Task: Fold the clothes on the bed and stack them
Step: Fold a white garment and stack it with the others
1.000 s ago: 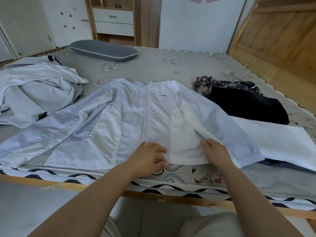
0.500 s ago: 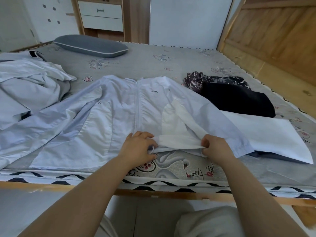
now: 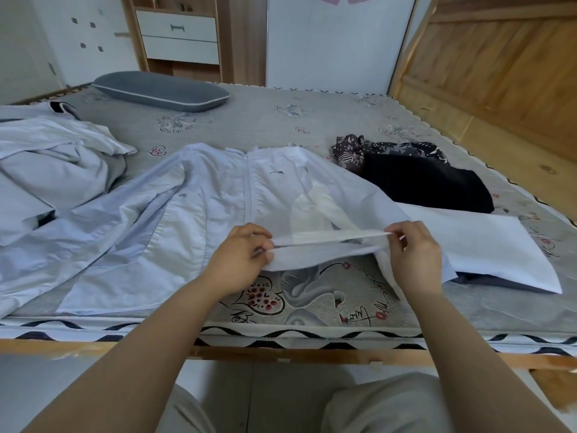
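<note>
A pale blue-white zip jacket [image 3: 199, 214] lies spread front-up on the bed [image 3: 312, 126], its left sleeve stretched toward the near left edge. My left hand [image 3: 240, 257] pinches the jacket's bottom hem near the zip. My right hand [image 3: 412, 248] pinches the same hem further right, and the hem is lifted off the mattress between them. A folded white garment [image 3: 487, 245] lies flat to the right. Behind it sit a black garment [image 3: 424, 185] and a dark patterned one [image 3: 349, 151]. A crumpled white heap [image 3: 53, 164] lies at the left.
A grey pillow [image 3: 162, 90] rests at the far side of the bed. A wooden drawer unit [image 3: 179, 35] stands behind it, and wooden panelling [image 3: 499, 73] rises along the right. The bed's wooden front rail [image 3: 281, 354] runs just before my knees.
Both hands have gripped the jacket's right bottom hem and raised it off the mattress, uncovering the printed sheet beneath. The view has shifted slightly.
</note>
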